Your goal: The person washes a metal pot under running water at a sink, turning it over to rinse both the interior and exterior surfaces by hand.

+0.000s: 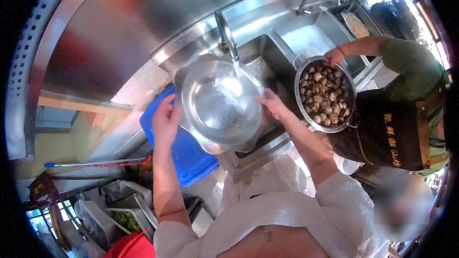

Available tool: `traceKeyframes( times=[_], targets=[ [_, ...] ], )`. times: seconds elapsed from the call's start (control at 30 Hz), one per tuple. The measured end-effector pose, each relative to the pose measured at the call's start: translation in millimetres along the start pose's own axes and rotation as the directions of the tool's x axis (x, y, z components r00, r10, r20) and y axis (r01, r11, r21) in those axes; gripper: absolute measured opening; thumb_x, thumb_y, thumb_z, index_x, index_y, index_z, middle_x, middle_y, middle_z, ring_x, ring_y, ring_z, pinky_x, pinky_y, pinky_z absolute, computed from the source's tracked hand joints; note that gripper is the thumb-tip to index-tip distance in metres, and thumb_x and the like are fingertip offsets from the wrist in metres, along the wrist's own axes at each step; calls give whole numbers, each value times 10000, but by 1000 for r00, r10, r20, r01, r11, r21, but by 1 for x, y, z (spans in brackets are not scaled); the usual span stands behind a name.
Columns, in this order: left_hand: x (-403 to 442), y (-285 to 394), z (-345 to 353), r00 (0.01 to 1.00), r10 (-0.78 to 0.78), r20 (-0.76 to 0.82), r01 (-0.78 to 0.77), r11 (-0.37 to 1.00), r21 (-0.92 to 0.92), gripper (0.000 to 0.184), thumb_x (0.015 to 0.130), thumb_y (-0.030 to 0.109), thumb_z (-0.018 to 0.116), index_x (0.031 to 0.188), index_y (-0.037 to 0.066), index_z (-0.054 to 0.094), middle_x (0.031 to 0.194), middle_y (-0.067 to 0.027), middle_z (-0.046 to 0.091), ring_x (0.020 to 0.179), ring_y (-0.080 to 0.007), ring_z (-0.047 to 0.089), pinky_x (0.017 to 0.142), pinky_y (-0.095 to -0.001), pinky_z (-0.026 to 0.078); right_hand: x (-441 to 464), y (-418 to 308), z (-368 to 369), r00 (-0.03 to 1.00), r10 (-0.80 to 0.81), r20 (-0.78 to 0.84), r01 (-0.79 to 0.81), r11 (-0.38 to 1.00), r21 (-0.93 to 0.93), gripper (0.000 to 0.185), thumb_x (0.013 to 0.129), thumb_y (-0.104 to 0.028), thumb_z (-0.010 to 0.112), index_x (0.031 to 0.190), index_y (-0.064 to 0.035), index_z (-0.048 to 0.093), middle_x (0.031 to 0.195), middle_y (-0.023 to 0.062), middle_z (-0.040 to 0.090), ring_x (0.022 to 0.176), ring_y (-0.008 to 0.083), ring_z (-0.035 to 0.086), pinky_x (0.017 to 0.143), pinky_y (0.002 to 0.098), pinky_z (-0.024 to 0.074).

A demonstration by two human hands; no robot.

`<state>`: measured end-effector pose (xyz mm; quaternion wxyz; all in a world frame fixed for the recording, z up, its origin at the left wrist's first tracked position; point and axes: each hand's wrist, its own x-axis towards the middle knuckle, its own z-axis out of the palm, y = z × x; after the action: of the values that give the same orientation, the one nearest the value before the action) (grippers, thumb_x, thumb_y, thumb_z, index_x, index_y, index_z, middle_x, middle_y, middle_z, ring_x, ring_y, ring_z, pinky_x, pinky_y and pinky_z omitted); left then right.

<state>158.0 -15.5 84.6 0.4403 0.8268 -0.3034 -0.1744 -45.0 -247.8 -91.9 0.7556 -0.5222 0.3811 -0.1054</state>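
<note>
A large shiny metal basin (205, 124) is tilted over the sink, between my two hands. My left hand (166, 113) grips its left rim, with the fingers bent round the edge. On the right rim my right hand (273, 103) is closed, thumb and fingers pinching the edge. Water runs from the curved faucet (226, 33) into the basin. Close by on the right, a co-worker's hand (334, 56) holds a metal colander (351, 107) full of brown shellfish (324, 96).
A blue bin (191, 160) stands below the basin on the left. The co-worker (411, 67), in a dark apron, is close on the right. Behind are more sinks (311, 36) and a second faucet (306, 7). Crates and a red object (129, 247) lie at lower left.
</note>
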Motion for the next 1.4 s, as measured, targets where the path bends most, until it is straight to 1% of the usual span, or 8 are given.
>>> traceKeyframes(
  times=[0.13,0.4,0.6,0.9,0.97,1.17,1.23,1.4],
  targets=[
    [23,-70,31,997,-33,-70,43,987,156,336,751,143,469,1067,32,458,939,-172,552,859,-277,545,743,-338,413,-5,-60,-1,876,-451,-173,380,864,-329,504,720,-97,593,1131,28,331,969,155,538,872,221,526,783,304,405],
    [32,-97,149,883,-347,316,397,912,-107,343,823,255,444,1056,3,451,890,-94,535,631,-169,541,455,-303,487,-66,-164,-31,876,-444,-190,-22,357,-934,558,653,-187,583,1099,40,337,811,267,546,770,376,544,666,390,451],
    [14,-82,102,829,-329,452,370,929,-2,245,789,228,485,823,0,566,615,-44,529,445,-130,471,315,-236,342,-71,-130,-62,979,-72,-191,-92,678,-729,475,640,-219,612,974,87,472,863,220,567,787,289,570,691,338,442],
    [1,26,12,947,-307,94,320,926,-202,186,769,158,524,880,10,549,607,-21,514,419,-78,431,365,-212,343,-34,-23,-16,909,381,167,-372,924,-84,369,708,-108,582,1040,-45,434,605,-7,452,445,63,392,351,182,281],
    [-7,25,7,993,16,-121,-33,990,-137,206,764,81,527,961,19,534,649,-19,530,515,-63,463,464,-191,372,-8,-2,7,916,356,187,-356,934,-33,417,708,-124,604,1069,-49,410,719,11,496,557,84,453,415,206,342],
    [-12,-13,6,983,28,-180,-39,998,-55,254,768,61,517,1016,9,517,760,-35,561,648,-84,503,589,-217,407,48,-34,14,977,-210,38,210,978,6,512,674,-142,658,1092,-23,390,967,105,532,787,193,523,668,302,445],
    [2,-58,37,967,-55,-249,21,990,-137,297,784,89,496,1067,-3,485,869,-75,557,770,-122,516,691,-240,409,55,-53,-7,918,-393,-56,364,889,-278,438,676,-149,650,1027,-19,423,942,114,548,791,193,530,686,308,439],
    [30,-119,148,839,-466,280,510,495,-704,397,775,136,488,1149,59,379,1011,-62,516,890,-205,506,749,-381,413,-11,-132,-31,850,-516,-102,263,585,-767,347,687,-186,611,944,-48,423,753,170,564,715,320,558,622,366,433]
  ],
)
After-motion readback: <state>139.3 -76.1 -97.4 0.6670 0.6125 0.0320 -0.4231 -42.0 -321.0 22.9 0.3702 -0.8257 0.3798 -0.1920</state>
